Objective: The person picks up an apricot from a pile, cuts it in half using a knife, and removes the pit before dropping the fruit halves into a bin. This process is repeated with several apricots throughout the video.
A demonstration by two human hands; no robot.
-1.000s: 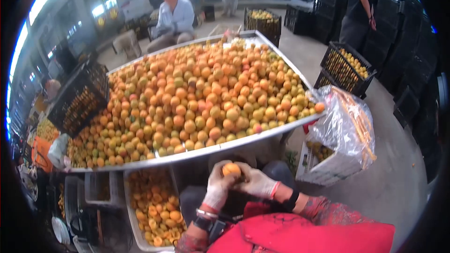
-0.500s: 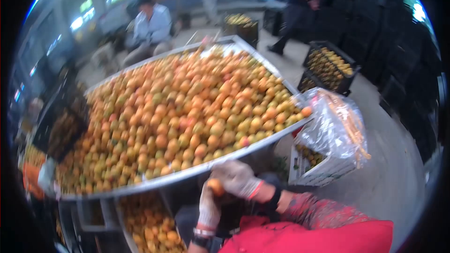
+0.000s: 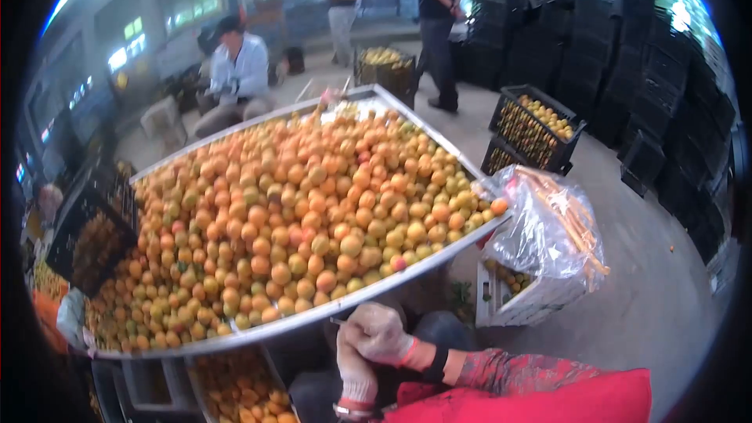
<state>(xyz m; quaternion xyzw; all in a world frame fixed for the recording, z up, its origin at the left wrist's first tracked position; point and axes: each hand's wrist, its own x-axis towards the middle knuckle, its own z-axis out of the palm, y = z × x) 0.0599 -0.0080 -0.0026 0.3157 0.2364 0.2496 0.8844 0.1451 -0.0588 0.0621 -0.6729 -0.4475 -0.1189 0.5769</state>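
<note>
My left hand point(image 3: 355, 372), in a pale work glove, is closed, palm side hidden. Over its fingertips sits my right hand point(image 3: 381, 334), also gloved and curled into a fist. A short thin pale piece point(image 3: 337, 320) sticks out to the left of the fingers; I cannot tell its kind or which hand grips it. Whatever else lies between the hands is hidden. Just beyond them is the metal rim of a sorting table point(image 3: 313, 319), heaped with orange and greenish apricots point(image 3: 282, 219). Below left of my hands, a crate holds cut-looking apricots point(image 3: 247, 395).
A clear plastic bag point(image 3: 540, 227) with sticks rests on a white crate point(image 3: 525, 305) at right. Black crates of fruit point(image 3: 536, 125) stand behind. A black crate point(image 3: 94, 231) tilts at the table's left. A seated person point(image 3: 239, 70) and two standing people are beyond; black crates are stacked right.
The orange apricot that showed between my hands is out of sight. My right hand now covers my left fingers, and the thin piece has come into view. The camera has tilted slightly.
</note>
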